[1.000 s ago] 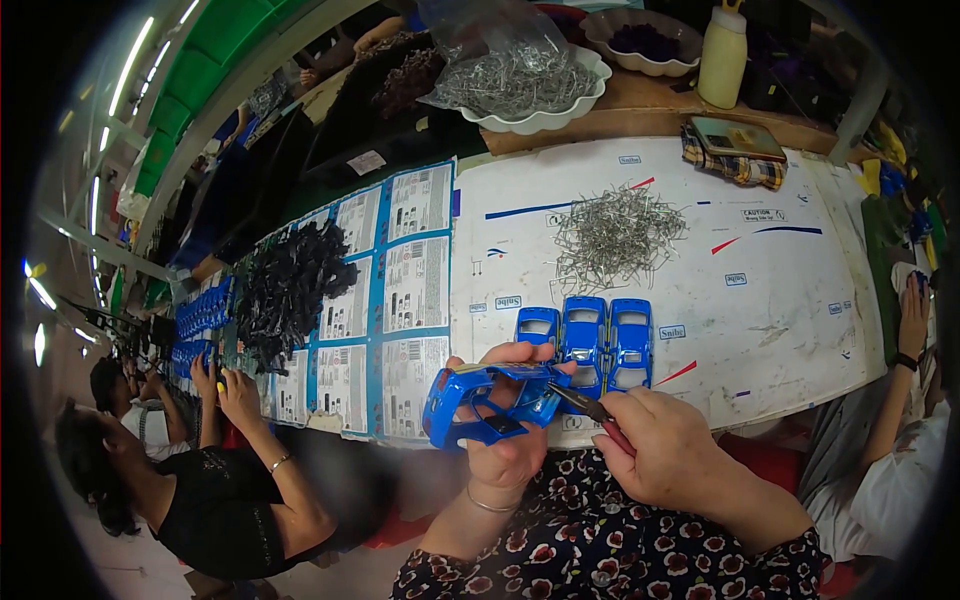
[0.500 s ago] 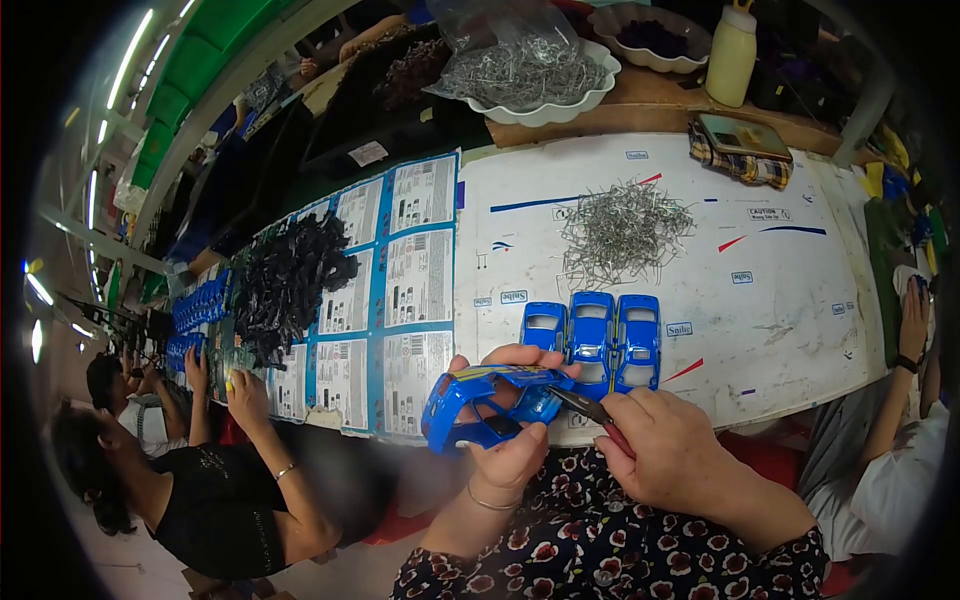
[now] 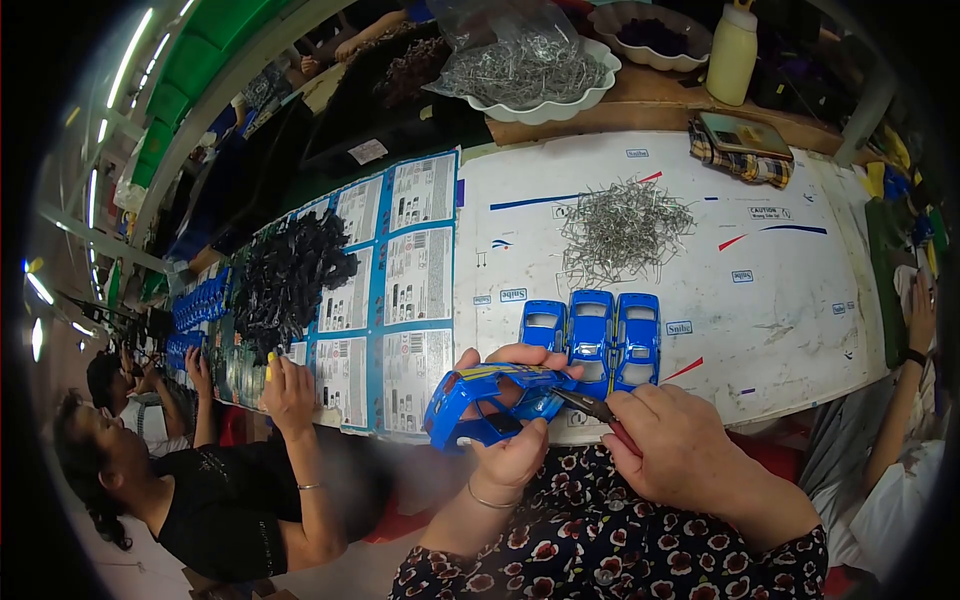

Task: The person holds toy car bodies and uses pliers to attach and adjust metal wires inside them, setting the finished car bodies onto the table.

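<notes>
A blue toy car body (image 3: 465,400) with yellow stripes lies tilted in my left hand (image 3: 513,450), whose fingers are wrapped round it. Closed on the dark red handles of a pair of pliers (image 3: 590,405), my right hand (image 3: 675,440) keeps their narrow jaws at the car body's open edge. What the jaw tips grip is too small to make out. Just beyond my hands, three blue toy car bodies (image 3: 592,335) stand side by side on the white sheet. Behind them is a loose pile of thin bent metal wires (image 3: 630,232).
A scalloped white bowl (image 3: 540,112) of metal pieces and a yellowish squeeze bottle (image 3: 732,58) stand at the back. A phone (image 3: 742,136) rests on checked cloth. Black parts (image 3: 290,285) are heaped at left, beside a co-worker (image 3: 215,500). Another person's arm (image 3: 905,370) shows at right.
My hands, the car body and the pliers have barely moved. At left, the co-worker's nearer hand has shifted right toward the black parts, and their head has lifted.
</notes>
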A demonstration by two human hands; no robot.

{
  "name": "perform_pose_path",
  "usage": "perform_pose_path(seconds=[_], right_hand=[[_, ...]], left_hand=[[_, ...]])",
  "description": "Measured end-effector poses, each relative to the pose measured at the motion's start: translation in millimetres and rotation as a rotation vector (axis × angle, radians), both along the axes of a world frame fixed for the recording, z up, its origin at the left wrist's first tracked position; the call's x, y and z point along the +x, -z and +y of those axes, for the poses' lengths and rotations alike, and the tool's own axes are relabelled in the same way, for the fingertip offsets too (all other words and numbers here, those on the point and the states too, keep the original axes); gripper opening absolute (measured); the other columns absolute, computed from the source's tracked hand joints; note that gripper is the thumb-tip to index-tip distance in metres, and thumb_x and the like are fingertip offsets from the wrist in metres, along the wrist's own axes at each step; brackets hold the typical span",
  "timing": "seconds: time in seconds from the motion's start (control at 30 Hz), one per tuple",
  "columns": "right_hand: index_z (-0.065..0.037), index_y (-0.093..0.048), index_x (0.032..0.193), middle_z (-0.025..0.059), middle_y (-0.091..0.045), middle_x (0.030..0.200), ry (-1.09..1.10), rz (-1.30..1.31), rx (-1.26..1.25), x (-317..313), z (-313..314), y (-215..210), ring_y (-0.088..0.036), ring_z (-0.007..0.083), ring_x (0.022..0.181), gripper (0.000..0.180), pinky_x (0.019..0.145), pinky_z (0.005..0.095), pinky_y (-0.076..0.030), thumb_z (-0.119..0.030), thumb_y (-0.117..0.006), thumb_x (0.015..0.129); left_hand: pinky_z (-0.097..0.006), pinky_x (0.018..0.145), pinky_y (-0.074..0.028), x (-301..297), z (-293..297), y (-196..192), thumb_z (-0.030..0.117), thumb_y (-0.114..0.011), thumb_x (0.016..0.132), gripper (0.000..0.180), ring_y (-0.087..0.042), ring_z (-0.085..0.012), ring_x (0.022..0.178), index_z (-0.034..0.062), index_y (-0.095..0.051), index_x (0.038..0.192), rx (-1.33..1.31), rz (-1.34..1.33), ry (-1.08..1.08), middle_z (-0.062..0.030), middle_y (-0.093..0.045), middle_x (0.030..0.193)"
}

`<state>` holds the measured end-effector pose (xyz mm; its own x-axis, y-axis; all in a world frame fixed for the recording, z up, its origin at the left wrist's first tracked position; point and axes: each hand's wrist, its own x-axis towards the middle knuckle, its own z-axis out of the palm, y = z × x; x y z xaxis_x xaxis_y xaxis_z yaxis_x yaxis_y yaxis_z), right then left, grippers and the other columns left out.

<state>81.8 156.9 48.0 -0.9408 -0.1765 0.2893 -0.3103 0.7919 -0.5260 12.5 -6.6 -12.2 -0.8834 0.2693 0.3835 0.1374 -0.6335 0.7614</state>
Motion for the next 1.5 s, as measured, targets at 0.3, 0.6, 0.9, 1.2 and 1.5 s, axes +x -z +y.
perform_pose_path(seconds=[0.3, 0.6, 0.9, 1.2, 1.5], right_hand=[[-0.004, -0.054, 0.089, 0.0080, -0.052, 0.072, -0.036, -0.001, 0.018, -4.0, 3.8, -0.4, -0.055, 0.0243, 0.062, 0.022, 0.054, 0.0336, -0.046, -0.012, -0.067, 0.073], [-0.003, -0.055, 0.090, 0.0088, -0.053, 0.072, -0.021, -0.035, -0.032, -2.7, 3.4, 2.8, -0.056, 0.0257, 0.063, 0.022, 0.055, 0.0343, -0.046, -0.011, -0.066, 0.074], [-0.004, -0.055, 0.094, 0.0086, -0.053, 0.074, 0.007, -0.072, -0.037, 1.7, -0.4, 7.0, -0.056, 0.0255, 0.064, 0.025, 0.055, 0.0345, -0.046, -0.013, -0.067, 0.074], [-0.003, -0.056, 0.096, 0.0081, -0.054, 0.075, 0.002, -0.055, -0.014, -0.1, 1.9, 5.4, -0.057, 0.0249, 0.066, 0.027, 0.056, 0.0337, -0.046, -0.013, -0.067, 0.073], [-0.003, -0.056, 0.097, 0.0078, -0.053, 0.075, -0.012, -0.046, 0.037, -2.2, 0.8, 7.0, -0.055, 0.0244, 0.064, 0.027, 0.055, 0.0336, -0.045, -0.014, -0.066, 0.074]], left_hand=[[-0.057, 0.094, -0.046, -4.0, -0.4, 0.7, -0.010, -0.052, 0.075, 0.081, -0.052, -0.0336, 0.112, 0.0213, -0.017, 0.142, 0.128, -0.023, 0.062, -0.0218, -0.042, 0.125], [-0.057, 0.092, -0.047, -3.5, 0.3, 3.2, -0.008, -0.054, 0.077, 0.082, -0.052, -0.0330, 0.112, 0.0215, -0.016, 0.143, 0.136, -0.051, 0.055, -0.0206, -0.042, 0.126], [-0.057, 0.093, -0.046, -1.8, 3.1, 6.0, -0.018, -0.041, 0.076, 0.079, -0.052, -0.0330, 0.113, 0.0201, -0.016, 0.140, 0.032, 0.045, 0.003, -0.0221, -0.040, 0.126], [-0.054, 0.085, -0.052, 2.7, 8.2, -0.1, -0.017, -0.041, 0.078, 0.074, -0.058, -0.0284, 0.102, 0.0175, -0.017, 0.138, -0.064, -0.056, -0.117, -0.0193, -0.045, 0.118], [-0.051, 0.089, -0.051, -1.8, 3.9, 11.0, -0.021, -0.030, 0.077, 0.074, -0.057, -0.0312, 0.103, 0.0148, -0.014, 0.140, -0.055, -0.032, -0.065, -0.0218, -0.044, 0.119]])
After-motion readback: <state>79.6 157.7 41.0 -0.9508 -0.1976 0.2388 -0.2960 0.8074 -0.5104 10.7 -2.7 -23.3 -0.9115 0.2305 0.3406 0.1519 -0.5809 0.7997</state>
